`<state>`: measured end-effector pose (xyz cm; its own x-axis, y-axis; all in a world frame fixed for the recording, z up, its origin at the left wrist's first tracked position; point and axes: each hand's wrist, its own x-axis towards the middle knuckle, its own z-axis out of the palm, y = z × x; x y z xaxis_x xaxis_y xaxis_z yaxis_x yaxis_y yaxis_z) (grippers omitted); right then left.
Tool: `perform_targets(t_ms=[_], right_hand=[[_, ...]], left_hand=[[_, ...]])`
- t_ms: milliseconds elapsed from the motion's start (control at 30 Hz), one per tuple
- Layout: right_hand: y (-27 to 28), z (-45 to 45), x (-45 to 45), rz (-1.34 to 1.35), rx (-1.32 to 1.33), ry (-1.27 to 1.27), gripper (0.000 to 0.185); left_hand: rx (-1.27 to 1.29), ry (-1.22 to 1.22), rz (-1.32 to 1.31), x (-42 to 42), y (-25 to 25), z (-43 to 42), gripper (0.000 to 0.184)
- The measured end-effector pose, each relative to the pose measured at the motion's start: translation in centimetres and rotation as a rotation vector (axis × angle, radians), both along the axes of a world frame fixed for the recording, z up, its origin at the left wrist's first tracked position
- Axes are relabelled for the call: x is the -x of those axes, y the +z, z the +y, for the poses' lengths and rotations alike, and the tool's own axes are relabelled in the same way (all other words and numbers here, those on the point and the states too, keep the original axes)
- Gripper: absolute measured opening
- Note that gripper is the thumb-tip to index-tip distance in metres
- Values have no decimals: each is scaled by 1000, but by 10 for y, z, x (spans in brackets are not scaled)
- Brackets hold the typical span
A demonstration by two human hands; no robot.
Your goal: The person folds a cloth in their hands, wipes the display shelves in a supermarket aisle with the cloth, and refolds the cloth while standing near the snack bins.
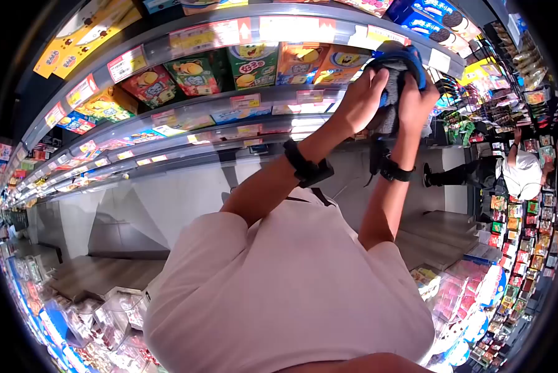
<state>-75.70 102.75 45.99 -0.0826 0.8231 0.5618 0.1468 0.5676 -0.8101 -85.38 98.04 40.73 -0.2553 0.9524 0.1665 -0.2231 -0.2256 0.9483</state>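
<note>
A: State the condition of the fingers.

B: The left hand (pixel 360 104) and the right hand (pixel 418 102) both have their fingers closed on one item, a grey-and-blue cloth (pixel 392 93). The thumbs lie on its near side; the other fingertips are partly hidden.

A: Specify the location of the cloth.

B: Between the two sets of fingers, raised in front of the shelf (pixel 156 55). A bunched blue edge projects above the fingers; a grey portion hangs beneath them. Contact between cloth and shelf cannot be determined.

A: Identify the parts nearest the fingers.

B: Below them, one per wrist: a black left wristband (pixel 304 165) and a black right wristband (pixel 396 170).

A: Continue outward.

B: Left of the fingers, orange boxes (pixel 301 62) stand on a tier; a green box (pixel 253 65) is next to them, further left. Above and right of the fingers: blue boxes (pixel 428 23).

A: Farthest point?

B: Well to the right of the fingers, and lower: another person (pixel 520 177) in a white top.
</note>
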Motion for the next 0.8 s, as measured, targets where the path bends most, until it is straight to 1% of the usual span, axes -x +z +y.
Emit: perform_targets(t_ms=[33,67,100,133,167,200,233,267,300,333,367,400,467,500,533,567,600,633,667,700,733,800], right_hand=[[3,-9,11,-19,-27,-12,41],[7,-22,21,-118,66,-35,39],[-3,-25,35,-63,21,45,37],[-1,-38,54,-93,-11,72,35],[-3,-52,73,-102,-127,147,36],[-3,-72,94,-53,22,230,40],[-8,-86,107,-161,122,221,41],[-19,-98,123,-273,98,227,47],[-36,-103,138,-179,-331,331,58],[-36,-121,151,-332,-218,354,63],[-36,-139,162,-485,-100,372,68],[-43,-147,170,-481,-85,362,68],[-70,-157,178,-620,-187,563,71],[-88,-158,177,-627,-173,557,71],[-107,-158,176,-681,-132,607,70],[-124,-157,174,-734,-96,658,69],[-131,-156,166,-763,-74,648,68],[-144,-150,154,-682,5,589,65],[-156,-145,141,-609,83,536,63],[-162,-139,132,-562,115,473,60],[-166,-133,121,-558,303,390,58],[-176,-119,98,-456,164,233,54]], left_hand=[[-87,77,-35,3,-19,0,45],[-176,152,-62,6,-37,-1,45],[-119,125,-131,24,-46,-5,46],[-62,102,-201,42,-55,-10,48],[-29,140,-158,67,-85,-19,51],[24,210,-305,82,-73,-55,55],[59,266,45,104,-55,-93,59],[79,332,143,120,-65,-117,50],[116,420,166,133,-87,-139,43],[172,494,158,148,-113,-159,39],[238,542,174,162,-141,-180,40],[275,503,318,185,-186,-202,38],[310,447,458,206,-203,-226,36],[339,336,163,206,-189,-239,35],[363,227,-136,203,-182,-248,33],[366,223,-145,201,-182,-248,33],[437,222,-160,198,-183,-242,33],[508,223,-175,195,-184,-235,35],[509,228,-194,190,-188,-226,35],[453,164,-146,185,-190,-206,38],[396,99,-97,177,-190,-186,42],[335,62,16,162,-180,-155,44]])
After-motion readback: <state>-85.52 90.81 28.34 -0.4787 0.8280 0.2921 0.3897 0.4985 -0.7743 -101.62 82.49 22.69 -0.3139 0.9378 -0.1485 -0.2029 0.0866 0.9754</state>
